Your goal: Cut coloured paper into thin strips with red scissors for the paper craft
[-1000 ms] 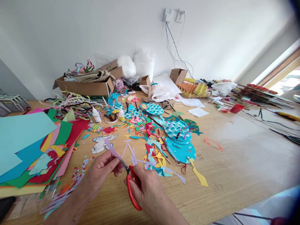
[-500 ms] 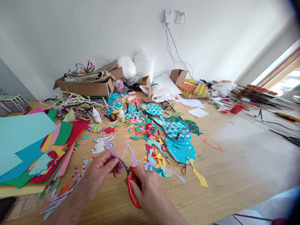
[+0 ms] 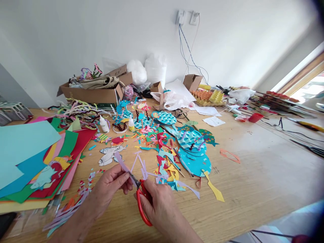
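Pinched in the fingers of my left hand (image 3: 113,182) is a narrow strip of purple paper (image 3: 120,161), its free end pointing up and away. My right hand (image 3: 158,199) is wrapped round the red handles of a pair of scissors (image 3: 141,207). Their dark blades lie along the strip, right beside my left fingertips. Just beyond my hands are thin purple paper offcuts (image 3: 143,168) and paper fish cut-outs (image 3: 110,156). A heap of mixed coloured scraps (image 3: 167,165) lies past my right hand.
Coloured paper sheets (image 3: 22,141) are stacked at left. Two glue bottles (image 3: 104,124) stand mid-table near pipe cleaners (image 3: 78,113). Blue paper discs (image 3: 194,160) lie right of centre, with a yellow scrap (image 3: 215,189) nearer. A cardboard box (image 3: 88,94) sits against the wall.
My left hand and the purple strip have shifted slightly to the right, towards the scissors. My right hand stays almost where it was.
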The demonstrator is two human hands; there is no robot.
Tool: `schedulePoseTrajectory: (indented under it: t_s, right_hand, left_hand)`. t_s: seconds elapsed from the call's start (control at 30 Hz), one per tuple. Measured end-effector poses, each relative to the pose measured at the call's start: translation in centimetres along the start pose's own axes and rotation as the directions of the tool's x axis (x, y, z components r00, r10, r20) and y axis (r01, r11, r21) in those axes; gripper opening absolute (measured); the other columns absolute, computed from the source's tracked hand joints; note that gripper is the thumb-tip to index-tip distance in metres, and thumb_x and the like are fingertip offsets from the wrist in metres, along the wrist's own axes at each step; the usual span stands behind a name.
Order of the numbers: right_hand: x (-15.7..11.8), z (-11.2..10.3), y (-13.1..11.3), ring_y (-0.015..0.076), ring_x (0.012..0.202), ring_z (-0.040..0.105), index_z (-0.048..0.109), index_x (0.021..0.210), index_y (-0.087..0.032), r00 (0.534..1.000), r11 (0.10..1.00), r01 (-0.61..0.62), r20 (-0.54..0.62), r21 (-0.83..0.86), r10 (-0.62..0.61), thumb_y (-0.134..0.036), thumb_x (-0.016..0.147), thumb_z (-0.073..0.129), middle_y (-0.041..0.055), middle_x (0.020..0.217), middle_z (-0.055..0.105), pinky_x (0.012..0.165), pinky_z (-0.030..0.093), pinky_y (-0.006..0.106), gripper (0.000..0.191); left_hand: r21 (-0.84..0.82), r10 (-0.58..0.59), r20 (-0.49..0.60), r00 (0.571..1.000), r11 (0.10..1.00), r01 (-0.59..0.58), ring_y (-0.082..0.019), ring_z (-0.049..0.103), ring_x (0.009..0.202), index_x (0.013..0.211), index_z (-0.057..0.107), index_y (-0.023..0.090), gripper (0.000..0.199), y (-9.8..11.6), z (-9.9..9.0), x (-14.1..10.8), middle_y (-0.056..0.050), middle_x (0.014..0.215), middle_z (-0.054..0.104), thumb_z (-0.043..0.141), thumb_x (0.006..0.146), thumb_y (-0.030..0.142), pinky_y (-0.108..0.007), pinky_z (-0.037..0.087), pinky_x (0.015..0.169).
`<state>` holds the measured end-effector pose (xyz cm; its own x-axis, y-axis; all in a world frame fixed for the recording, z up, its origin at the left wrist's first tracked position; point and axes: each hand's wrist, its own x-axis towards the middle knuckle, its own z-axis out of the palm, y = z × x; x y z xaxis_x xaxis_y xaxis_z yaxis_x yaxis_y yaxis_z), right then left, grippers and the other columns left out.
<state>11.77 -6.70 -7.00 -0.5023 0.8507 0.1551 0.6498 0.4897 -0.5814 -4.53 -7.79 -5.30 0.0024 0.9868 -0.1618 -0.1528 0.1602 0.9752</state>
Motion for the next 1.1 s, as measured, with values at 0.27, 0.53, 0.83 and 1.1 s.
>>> schedulePoseTrajectory:
  t_s: [0.27,0.53,0.83,1.1]
  right_hand:
    - [-0.08,-0.02,-0.06,0.0099,0.043,0.043,0.048,0.062,-0.019,1.0,1.0,-0.005,0.027,-0.025,0.006,-0.024,0.077,0.043,-0.0012,0.05,0.054,0.043,0.021,0.021,0.017]
    - [0.08,0.24,-0.13,0.0089,0.043,0.039,0.046,0.063,-0.019,1.0,1.0,0.002,0.023,0.009,-0.002,-0.021,0.075,0.045,-0.0031,0.05,0.05,0.043,0.021,0.02,0.012]
    - [-0.12,0.18,-0.17,0.0084,0.042,0.035,0.045,0.061,-0.019,0.999,0.999,-0.014,0.031,0.033,0.012,-0.02,0.075,0.044,-0.0043,0.048,0.045,0.043,0.02,0.02,0.014]
    - [0.01,0.24,-0.02,0.0084,0.043,0.035,0.044,0.061,-0.019,0.999,0.999,0.011,0.03,0.046,-0.012,-0.022,0.076,0.044,-0.0041,0.049,0.047,0.044,0.021,0.02,0.015]
  left_hand:
    - [-0.034,-0.02,0.01,1.0,0.999,0.02,-0.012,0.054,0.054,0.072,0.06,0.018,0.014,0.16,-0.65,0.04,0.001,0.059,0.063,0.06,0.073,0.032,-0.021,0.04,0.048]
    - [-0.023,-0.003,0.03,1.0,1.0,0.004,-0.011,0.054,0.053,0.07,0.062,0.017,0.015,-0.2,-0.59,-0.03,0.0,0.058,0.063,0.059,0.074,0.03,-0.021,0.04,0.048]
    - [-0.04,-0.013,0.053,0.999,0.999,0.015,-0.011,0.054,0.054,0.069,0.062,0.017,0.014,-0.25,-0.42,0.03,0.0,0.059,0.063,0.059,0.075,0.029,-0.02,0.04,0.048]
    - [-0.038,-0.029,0.059,0.998,0.999,0.032,-0.011,0.053,0.054,0.067,0.061,0.017,0.015,-0.49,-0.66,-0.07,-0.001,0.059,0.063,0.058,0.075,0.029,-0.021,0.04,0.049]
